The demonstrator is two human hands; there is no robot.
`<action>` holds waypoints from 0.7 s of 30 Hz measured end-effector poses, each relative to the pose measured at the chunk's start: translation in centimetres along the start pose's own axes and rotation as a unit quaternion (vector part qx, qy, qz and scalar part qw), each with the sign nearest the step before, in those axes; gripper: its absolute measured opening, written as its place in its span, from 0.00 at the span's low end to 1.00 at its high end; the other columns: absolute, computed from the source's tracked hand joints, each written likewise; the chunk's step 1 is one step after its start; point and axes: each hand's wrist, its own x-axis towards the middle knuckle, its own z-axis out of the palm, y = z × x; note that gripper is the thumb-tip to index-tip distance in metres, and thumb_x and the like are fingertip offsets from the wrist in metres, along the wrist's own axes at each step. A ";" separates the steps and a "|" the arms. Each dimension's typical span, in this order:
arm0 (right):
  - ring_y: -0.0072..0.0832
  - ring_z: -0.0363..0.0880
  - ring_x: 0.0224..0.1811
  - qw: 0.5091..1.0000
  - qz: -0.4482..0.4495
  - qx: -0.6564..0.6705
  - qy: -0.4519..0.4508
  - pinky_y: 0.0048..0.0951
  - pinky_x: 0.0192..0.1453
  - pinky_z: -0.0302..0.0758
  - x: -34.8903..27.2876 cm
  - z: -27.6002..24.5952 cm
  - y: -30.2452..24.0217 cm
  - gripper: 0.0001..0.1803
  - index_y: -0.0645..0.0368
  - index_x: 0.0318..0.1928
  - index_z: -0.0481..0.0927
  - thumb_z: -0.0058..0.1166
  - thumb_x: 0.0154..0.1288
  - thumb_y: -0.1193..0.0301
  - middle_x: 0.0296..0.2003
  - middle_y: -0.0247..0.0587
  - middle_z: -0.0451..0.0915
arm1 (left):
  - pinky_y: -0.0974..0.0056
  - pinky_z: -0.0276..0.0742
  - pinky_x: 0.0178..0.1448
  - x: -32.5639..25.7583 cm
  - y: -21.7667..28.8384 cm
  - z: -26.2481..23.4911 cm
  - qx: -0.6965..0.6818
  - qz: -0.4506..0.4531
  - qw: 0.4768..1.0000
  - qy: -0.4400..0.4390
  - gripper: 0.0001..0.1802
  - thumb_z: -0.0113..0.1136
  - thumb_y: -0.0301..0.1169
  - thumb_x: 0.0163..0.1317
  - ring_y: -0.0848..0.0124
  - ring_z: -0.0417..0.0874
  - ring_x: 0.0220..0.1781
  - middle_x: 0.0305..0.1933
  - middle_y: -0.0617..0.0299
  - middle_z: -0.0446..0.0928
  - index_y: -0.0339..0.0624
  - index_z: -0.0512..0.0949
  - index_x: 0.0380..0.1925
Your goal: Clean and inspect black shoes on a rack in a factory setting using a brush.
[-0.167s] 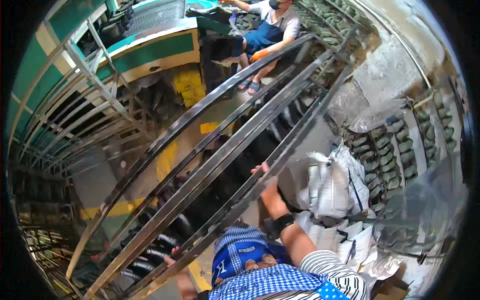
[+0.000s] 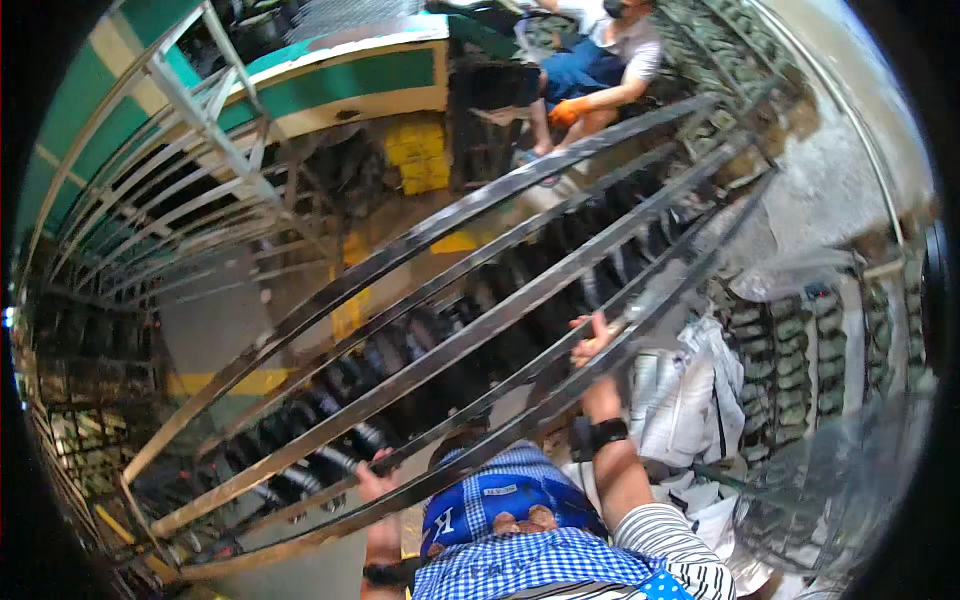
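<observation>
1. Steel, grey and bare: a long barred metal frame (image 2: 470, 330) slants across the person's front, raised off the floor, over rows of dark parts.
2. The right hand (image 2: 594, 340) curls around its lower rail.
3. The left hand (image 2: 372, 480) wraps the same rail further down.
4. It looks mid-carry, not yet set down.

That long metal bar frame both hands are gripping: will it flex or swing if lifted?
Probably stiff: the metal frame is long parallel steel bars. Likely heavy and awkward; the left hand and right hand grip it far apart. Its far end may swing toward the seated person.
</observation>
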 end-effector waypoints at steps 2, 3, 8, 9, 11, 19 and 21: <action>0.12 0.58 0.09 0.996 0.028 0.077 0.024 0.14 0.12 0.55 2.7 1.9 -3.3 0.16 0.58 0.32 0.72 0.46 0.64 0.57 0.26 0.38 0.77 | 0.54 0.72 0.54 -0.3 -2.4 4.1 0.067 0.051 0.996 -0.010 0.25 0.39 0.47 0.64 0.59 0.73 0.50 0.42 0.51 0.73 0.31 0.69 0.39; 0.13 0.58 0.09 0.998 0.027 0.058 0.027 0.15 0.11 0.55 4.7 1.2 -4.6 0.16 0.59 0.32 0.72 0.46 0.64 0.57 0.25 0.38 0.77 | 0.54 0.72 0.53 0.6 -2.9 5.4 -0.005 -0.063 0.998 -0.012 0.25 0.39 0.47 0.64 0.60 0.74 0.50 0.41 0.52 0.74 0.32 0.70 0.39; 0.15 0.56 0.07 0.996 -0.003 0.025 0.089 0.16 0.11 0.55 11.6 -2.0 -11.3 0.17 0.57 0.29 0.73 0.49 0.62 0.55 0.23 0.37 0.77 | 0.55 0.74 0.53 -2.1 -7.9 17.6 0.003 -0.081 0.996 -0.048 0.23 0.41 0.44 0.65 0.61 0.75 0.49 0.43 0.53 0.75 0.32 0.71 0.40; 0.15 0.55 0.07 0.996 0.011 0.032 0.082 0.16 0.11 0.54 13.4 -3.6 -12.1 0.17 0.56 0.29 0.73 0.49 0.61 0.55 0.23 0.37 0.77 | 0.55 0.74 0.53 -2.4 -8.7 19.3 0.004 -0.086 0.995 -0.054 0.23 0.41 0.44 0.65 0.61 0.75 0.49 0.43 0.53 0.75 0.32 0.71 0.40; 0.15 0.55 0.07 0.996 -0.013 0.040 0.076 0.16 0.11 0.53 15.5 -4.8 -14.2 0.17 0.55 0.29 0.72 0.50 0.60 0.54 0.23 0.37 0.77 | 0.55 0.75 0.52 -3.3 -10.4 22.8 0.052 -0.107 0.992 -0.046 0.23 0.41 0.44 0.65 0.61 0.75 0.49 0.44 0.53 0.74 0.32 0.70 0.41; 0.10 0.62 0.20 0.996 -0.041 0.039 0.072 0.12 0.22 0.59 19.7 -10.2 -22.1 0.15 0.50 0.32 0.73 0.49 0.61 0.52 0.28 0.27 0.75 | 0.55 0.77 0.48 -4.7 -19.5 26.3 0.175 -0.057 0.968 -0.168 0.26 0.38 0.48 0.66 0.61 0.75 0.48 0.50 0.58 0.72 0.35 0.65 0.48; 0.10 0.62 0.20 0.995 -0.037 0.052 0.079 0.12 0.22 0.59 20.1 -13.1 -24.4 0.16 0.50 0.33 0.73 0.49 0.60 0.52 0.28 0.28 0.75 | 0.56 0.78 0.46 -7.6 -21.3 27.5 0.162 -0.123 0.971 -0.125 0.27 0.37 0.49 0.65 0.61 0.77 0.46 0.48 0.57 0.73 0.35 0.66 0.48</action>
